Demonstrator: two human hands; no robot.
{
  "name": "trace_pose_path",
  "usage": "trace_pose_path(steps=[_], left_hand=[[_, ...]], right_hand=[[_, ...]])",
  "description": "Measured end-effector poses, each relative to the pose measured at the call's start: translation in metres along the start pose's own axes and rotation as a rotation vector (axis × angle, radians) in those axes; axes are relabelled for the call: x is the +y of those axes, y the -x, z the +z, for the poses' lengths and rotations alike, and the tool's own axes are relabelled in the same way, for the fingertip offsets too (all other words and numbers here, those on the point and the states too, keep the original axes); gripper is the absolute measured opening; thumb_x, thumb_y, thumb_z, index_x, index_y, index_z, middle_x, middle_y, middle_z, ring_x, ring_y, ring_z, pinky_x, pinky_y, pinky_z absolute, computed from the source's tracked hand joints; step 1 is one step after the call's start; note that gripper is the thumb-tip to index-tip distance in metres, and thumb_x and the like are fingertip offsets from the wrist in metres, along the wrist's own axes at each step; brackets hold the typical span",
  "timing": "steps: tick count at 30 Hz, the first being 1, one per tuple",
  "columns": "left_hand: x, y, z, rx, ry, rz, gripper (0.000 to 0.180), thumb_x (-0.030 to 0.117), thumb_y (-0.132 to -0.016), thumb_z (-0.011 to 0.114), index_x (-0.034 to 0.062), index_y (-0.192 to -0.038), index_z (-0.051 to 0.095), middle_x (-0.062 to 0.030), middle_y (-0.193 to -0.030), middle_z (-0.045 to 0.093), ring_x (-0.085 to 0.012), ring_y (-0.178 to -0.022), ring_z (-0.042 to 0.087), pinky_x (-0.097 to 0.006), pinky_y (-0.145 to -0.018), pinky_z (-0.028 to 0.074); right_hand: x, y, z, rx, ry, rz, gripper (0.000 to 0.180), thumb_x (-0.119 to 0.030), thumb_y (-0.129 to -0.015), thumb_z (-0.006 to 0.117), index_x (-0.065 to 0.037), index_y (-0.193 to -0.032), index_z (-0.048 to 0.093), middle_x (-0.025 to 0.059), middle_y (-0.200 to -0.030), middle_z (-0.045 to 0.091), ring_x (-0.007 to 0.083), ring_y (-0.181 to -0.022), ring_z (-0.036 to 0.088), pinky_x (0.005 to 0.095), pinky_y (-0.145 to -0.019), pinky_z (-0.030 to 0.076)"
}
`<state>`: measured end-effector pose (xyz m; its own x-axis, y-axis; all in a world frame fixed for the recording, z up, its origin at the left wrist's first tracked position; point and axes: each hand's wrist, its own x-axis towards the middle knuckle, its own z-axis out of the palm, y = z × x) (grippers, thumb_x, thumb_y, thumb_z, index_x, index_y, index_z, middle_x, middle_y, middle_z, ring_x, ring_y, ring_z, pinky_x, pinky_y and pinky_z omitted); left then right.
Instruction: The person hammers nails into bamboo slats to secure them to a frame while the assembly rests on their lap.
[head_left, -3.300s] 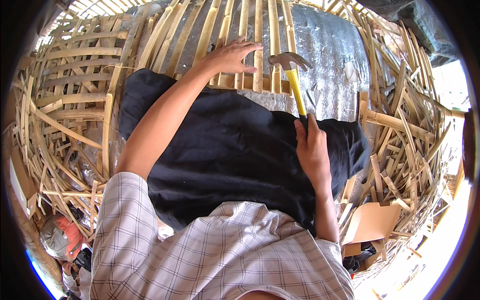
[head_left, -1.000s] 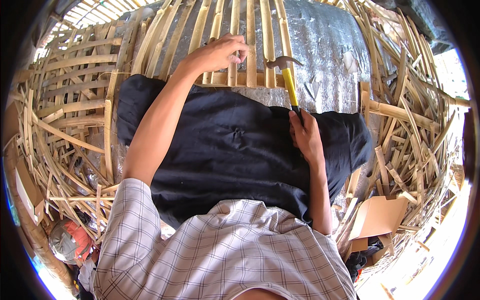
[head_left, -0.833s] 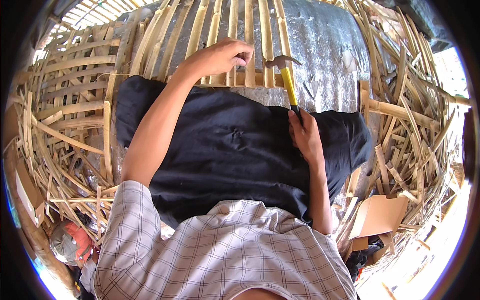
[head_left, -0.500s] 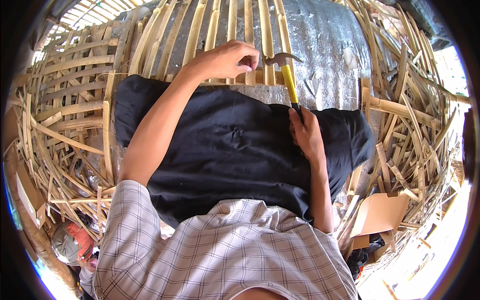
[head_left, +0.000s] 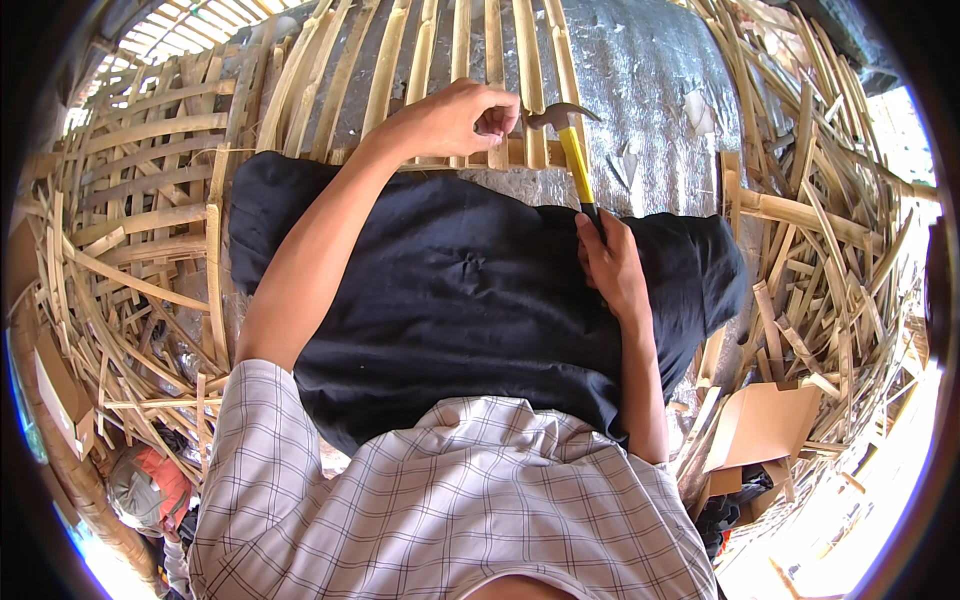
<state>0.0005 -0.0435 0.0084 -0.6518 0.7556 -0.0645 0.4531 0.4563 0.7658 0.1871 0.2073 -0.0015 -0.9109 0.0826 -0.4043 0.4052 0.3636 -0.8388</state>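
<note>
In my right hand (head_left: 613,262) is a claw hammer (head_left: 575,160) with a yellow and black handle, gripped low near the black end. Its dark metal head points up, beside a bamboo slat. My left hand (head_left: 462,120) is closed in a pinch over the bamboo slats (head_left: 388,65), just left of the hammer head; whatever its fingertips hold, if anything, is too small to make out. The slats run away from me, spaced side by side, across a bamboo crosspiece (head_left: 520,152). Black cloth (head_left: 450,270) covers my legs below both hands.
A silvery sheet (head_left: 650,90) lies under and right of the slats. To the left stands a woven bamboo lattice (head_left: 150,170). Loose bamboo strips (head_left: 820,260) pile up at the right, near an open cardboard box (head_left: 765,425). Another person (head_left: 150,490) is at the lower left.
The slats and the hammer head sit very slightly further left. Both hands keep nearly the same pose. The person at the lower left has shifted a little.
</note>
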Motion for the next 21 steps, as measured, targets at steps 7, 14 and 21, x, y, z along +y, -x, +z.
trace_pose_path(steps=[7, 14, 21], left_hand=[[-0.006, -0.001, 0.006, 0.039, 0.092, 0.070, 0.025, -0.004, -0.081, 0.072, 0.0043, -0.096, 0.055, -0.0064, -0.080, 0.067, -0.0194, -0.075, 0.064, -0.037, -0.071, 0.053], [-0.009, -0.003, 0.008, 0.006, 0.146, 0.076, 0.031, -0.007, -0.079, 0.074, 0.0045, -0.098, 0.053, -0.0050, -0.083, 0.067, -0.0161, -0.077, 0.064, -0.033, -0.074, 0.055], [-0.012, -0.001, 0.013, 0.036, 0.192, 0.042, 0.033, -0.006, -0.079, 0.072, 0.0053, -0.102, 0.051, -0.0042, -0.083, 0.066, -0.0147, -0.077, 0.064, -0.034, -0.074, 0.056]], right_hand=[[0.000, -0.001, 0.000, 0.005, 0.012, 0.003, 0.037, -0.034, -0.108, 0.059, -0.004, -0.088, 0.052, 0.0004, -0.064, 0.050, 0.0085, -0.051, 0.046, 0.0276, -0.046, 0.037], [0.004, 0.000, 0.001, 0.068, 0.158, -0.113, 0.038, -0.028, -0.106, 0.061, 0.005, -0.088, 0.053, 0.0186, -0.064, 0.058, 0.0306, -0.057, 0.058, 0.0419, -0.058, 0.045], [-0.019, 0.020, 0.001, 0.091, 0.204, -0.181, 0.033, -0.025, -0.104, 0.063, 0.004, -0.092, 0.056, 0.0224, -0.069, 0.061, 0.0423, -0.063, 0.059, 0.0459, -0.060, 0.043]])
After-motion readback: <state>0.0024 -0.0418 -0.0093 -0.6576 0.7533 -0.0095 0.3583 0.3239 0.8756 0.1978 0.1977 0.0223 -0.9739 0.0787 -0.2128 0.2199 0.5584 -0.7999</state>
